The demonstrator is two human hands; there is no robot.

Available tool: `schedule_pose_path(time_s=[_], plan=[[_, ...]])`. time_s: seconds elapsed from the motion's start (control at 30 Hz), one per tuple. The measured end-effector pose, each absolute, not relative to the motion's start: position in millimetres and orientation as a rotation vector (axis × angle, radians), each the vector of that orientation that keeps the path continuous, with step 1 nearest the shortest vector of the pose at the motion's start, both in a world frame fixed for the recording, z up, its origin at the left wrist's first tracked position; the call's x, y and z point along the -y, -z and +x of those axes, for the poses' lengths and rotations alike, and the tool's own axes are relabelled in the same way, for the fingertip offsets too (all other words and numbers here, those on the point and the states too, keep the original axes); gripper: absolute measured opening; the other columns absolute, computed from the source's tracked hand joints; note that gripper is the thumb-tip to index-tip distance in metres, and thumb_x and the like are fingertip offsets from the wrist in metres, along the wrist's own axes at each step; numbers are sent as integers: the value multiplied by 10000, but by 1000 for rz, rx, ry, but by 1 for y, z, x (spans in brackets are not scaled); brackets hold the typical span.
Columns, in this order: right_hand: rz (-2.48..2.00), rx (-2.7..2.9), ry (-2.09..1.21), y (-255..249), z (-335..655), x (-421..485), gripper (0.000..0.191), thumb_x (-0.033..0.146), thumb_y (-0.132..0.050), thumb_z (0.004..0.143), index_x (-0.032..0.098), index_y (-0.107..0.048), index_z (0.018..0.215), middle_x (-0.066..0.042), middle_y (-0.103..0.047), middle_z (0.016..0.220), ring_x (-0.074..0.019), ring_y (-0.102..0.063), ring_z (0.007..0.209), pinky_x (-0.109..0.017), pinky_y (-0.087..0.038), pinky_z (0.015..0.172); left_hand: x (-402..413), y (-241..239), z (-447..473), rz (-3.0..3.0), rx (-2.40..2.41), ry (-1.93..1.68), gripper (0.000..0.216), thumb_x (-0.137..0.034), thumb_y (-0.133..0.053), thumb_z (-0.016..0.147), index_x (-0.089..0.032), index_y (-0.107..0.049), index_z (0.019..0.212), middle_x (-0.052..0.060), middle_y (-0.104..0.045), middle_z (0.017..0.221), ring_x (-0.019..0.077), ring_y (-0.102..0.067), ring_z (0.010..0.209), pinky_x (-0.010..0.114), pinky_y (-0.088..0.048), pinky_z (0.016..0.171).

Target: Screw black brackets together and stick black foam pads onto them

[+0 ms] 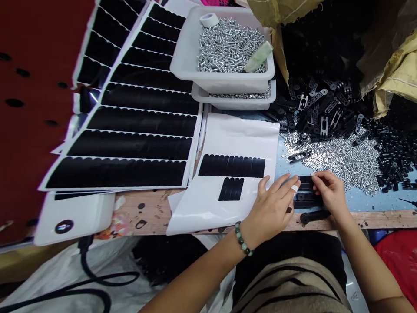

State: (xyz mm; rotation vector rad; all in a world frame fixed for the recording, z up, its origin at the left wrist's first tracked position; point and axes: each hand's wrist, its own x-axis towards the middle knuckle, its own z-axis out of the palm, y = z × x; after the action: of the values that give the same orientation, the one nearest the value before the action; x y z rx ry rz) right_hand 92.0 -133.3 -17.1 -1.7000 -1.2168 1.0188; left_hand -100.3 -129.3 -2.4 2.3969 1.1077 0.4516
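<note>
My left hand (273, 204) rests at the table's front edge, fingers spread flat, one taped finger touching a row of black plastic link parts (304, 191). My right hand (327, 191) lies over the right end of those parts, fingers curled and pinching at them. Another black link part (314, 216) lies on the wooden edge just below. Left of my left hand is a white backing sheet (228, 143) carrying two groups of black adhesive strips (232, 166). A green bead bracelet (243, 239) circles my left wrist.
Two stacked white trays (185, 52) hold silver screws, with a tape roll (209, 19) inside. Loose screws (342, 156) and a heap of black parts (329, 104) cover the right. Fanned sheets of black strips (137, 117) lie at left, beside a white device (74, 215) with a cable.
</note>
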Motion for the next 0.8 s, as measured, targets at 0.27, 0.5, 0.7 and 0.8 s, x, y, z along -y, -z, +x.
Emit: schedule_pose_path(time_s=[0.27,0.5,0.7,0.8], plan=[[-1748,1287,-974,21,94,134,249,419,-583,817,182,-660,824,-21,-591,753,-120,-573,540,-256,-492,506,128,2,-94,2370,-1152,-506,407,-180,-423,887,-207,-528,1279,89,-566,1324,276,-483,1224,571,-200,1069],[-2012,1615,-646,10,92,122,161,344,-579,812,205,-536,880,14,-560,671,-158,-557,573,-299,-469,604,125,6,-88,2381,-1145,-509,405,-187,-445,879,-190,-515,1278,116,-580,1277,290,-488,1216,582,-198,1093],[-1766,1845,-255,10,112,156,373,391,-523,886,198,-456,1197,-151,-514,1169,-273,-522,1119,-470,-471,906,137,24,-86,2232,-1053,-551,1071,-457,-729,702,-101,-83,1479,241,-110,1538,361,-144,1424,513,-311,1106],[-1716,1854,-170,25,113,187,543,309,-476,909,197,-264,1397,-206,-335,1406,-305,-339,1335,-571,-388,1009,141,32,-82,2228,-995,-538,1293,-546,-795,586,-135,42,1483,246,-72,1540,391,-97,1425,560,-277,1113]])
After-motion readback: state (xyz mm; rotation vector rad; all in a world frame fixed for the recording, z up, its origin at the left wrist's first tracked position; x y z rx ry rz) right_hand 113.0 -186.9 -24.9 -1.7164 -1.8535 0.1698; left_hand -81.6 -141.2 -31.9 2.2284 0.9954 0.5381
